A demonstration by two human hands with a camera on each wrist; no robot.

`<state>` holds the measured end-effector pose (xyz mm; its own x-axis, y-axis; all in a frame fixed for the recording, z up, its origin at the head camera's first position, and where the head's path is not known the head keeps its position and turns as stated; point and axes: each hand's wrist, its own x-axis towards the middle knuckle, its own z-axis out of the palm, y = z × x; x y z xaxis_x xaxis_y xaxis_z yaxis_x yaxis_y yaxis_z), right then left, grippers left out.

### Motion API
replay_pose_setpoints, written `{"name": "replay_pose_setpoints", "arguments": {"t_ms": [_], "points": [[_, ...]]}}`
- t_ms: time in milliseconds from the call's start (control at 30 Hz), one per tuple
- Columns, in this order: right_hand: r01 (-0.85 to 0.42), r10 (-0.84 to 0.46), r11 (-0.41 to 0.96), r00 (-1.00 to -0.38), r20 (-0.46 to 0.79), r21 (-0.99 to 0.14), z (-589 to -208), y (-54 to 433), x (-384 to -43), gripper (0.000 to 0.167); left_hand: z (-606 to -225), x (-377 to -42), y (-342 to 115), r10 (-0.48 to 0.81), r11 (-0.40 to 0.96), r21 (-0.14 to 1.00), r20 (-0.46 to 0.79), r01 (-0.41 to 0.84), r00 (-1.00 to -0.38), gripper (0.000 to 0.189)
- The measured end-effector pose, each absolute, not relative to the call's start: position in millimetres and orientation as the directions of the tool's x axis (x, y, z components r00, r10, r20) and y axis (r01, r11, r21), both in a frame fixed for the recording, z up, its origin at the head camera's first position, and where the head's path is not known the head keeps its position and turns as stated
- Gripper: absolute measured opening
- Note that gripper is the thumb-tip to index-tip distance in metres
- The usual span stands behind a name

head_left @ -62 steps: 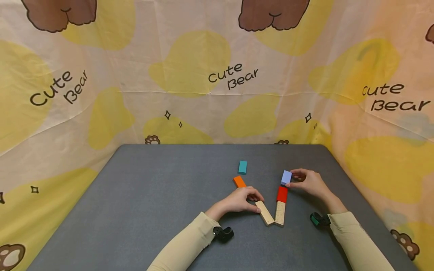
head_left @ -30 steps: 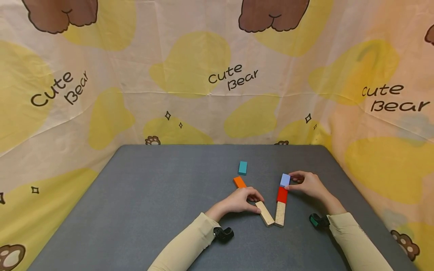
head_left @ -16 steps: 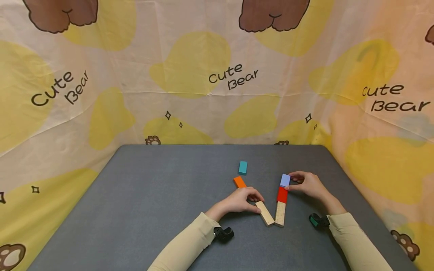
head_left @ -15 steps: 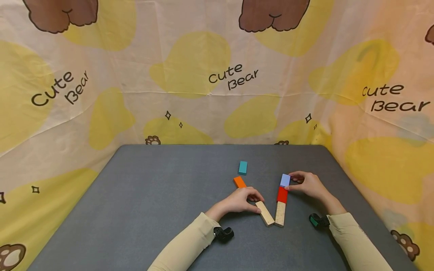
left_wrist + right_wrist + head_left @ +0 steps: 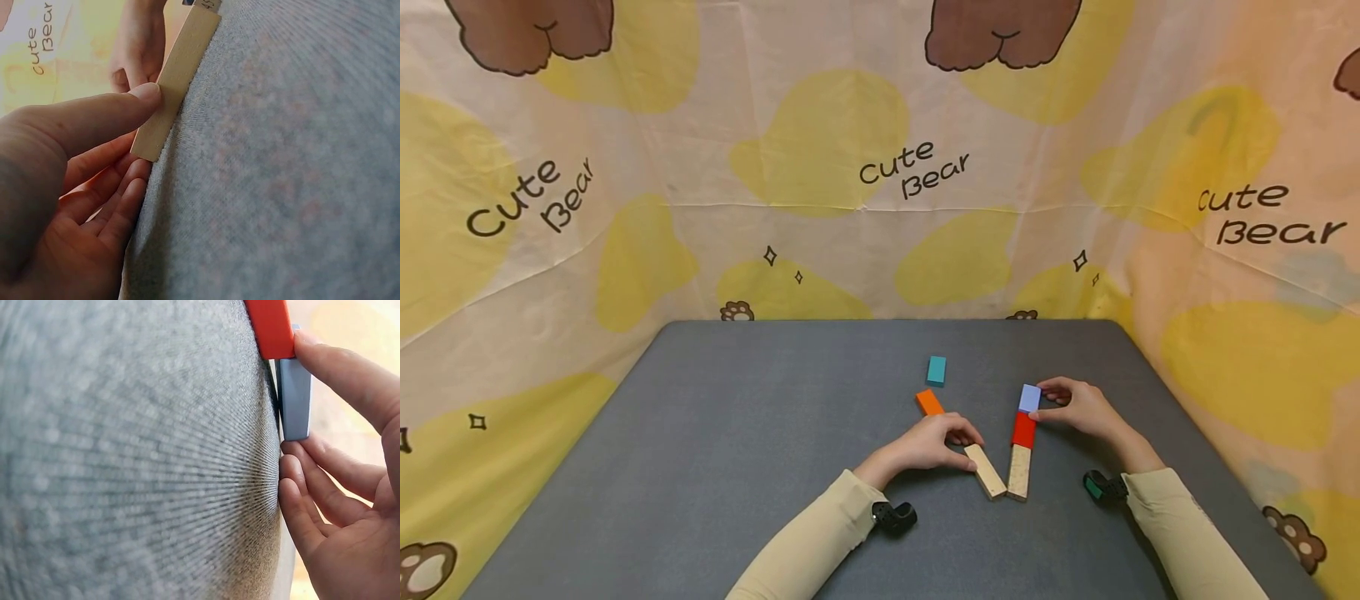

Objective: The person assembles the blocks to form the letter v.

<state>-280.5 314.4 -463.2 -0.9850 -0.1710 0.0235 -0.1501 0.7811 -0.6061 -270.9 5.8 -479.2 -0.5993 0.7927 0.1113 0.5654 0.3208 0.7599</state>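
Note:
In the head view, my left hand (image 5: pixel 925 443) holds the far end of a pale wooden block (image 5: pixel 986 472) lying slanted on the table. Its thumb (image 5: pixel 119 111) presses the block's side in the left wrist view, with fingertips at the end face. The block's near end meets a speckled wooden block (image 5: pixel 1018 473), forming a V. Beyond that one, in line, come a red block (image 5: pixel 1023 429) and a light blue block (image 5: pixel 1030 397). My right hand (image 5: pixel 1086 410) pinches the blue block, thumb (image 5: pixel 340 372) by the red-blue joint and fingertips at the far end.
An orange block (image 5: pixel 928 402) lies just beyond my left hand, partly covered by it. Farther back is a teal block (image 5: pixel 936 371). A patterned cloth (image 5: pixel 820 142) hangs behind the grey table (image 5: pixel 737 433). Each wrist wears a black strap.
Since the oldest frame, my right hand has drawn the blue block slightly nearer and left, bringing it straight against the red block. My left hand has stayed in place.

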Motion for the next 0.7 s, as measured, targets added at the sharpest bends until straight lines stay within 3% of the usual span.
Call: {"name": "replay_pose_setpoints", "arguments": {"t_ms": [700], "points": [[-0.178, -0.2, 0.761, -0.979, 0.035, -0.624, -464.1, 317.1, -280.7, 0.066, -479.7, -270.8, 6.1, 0.789, 0.316, 0.762, 0.12, 0.565, -0.603, 0.033]]}}
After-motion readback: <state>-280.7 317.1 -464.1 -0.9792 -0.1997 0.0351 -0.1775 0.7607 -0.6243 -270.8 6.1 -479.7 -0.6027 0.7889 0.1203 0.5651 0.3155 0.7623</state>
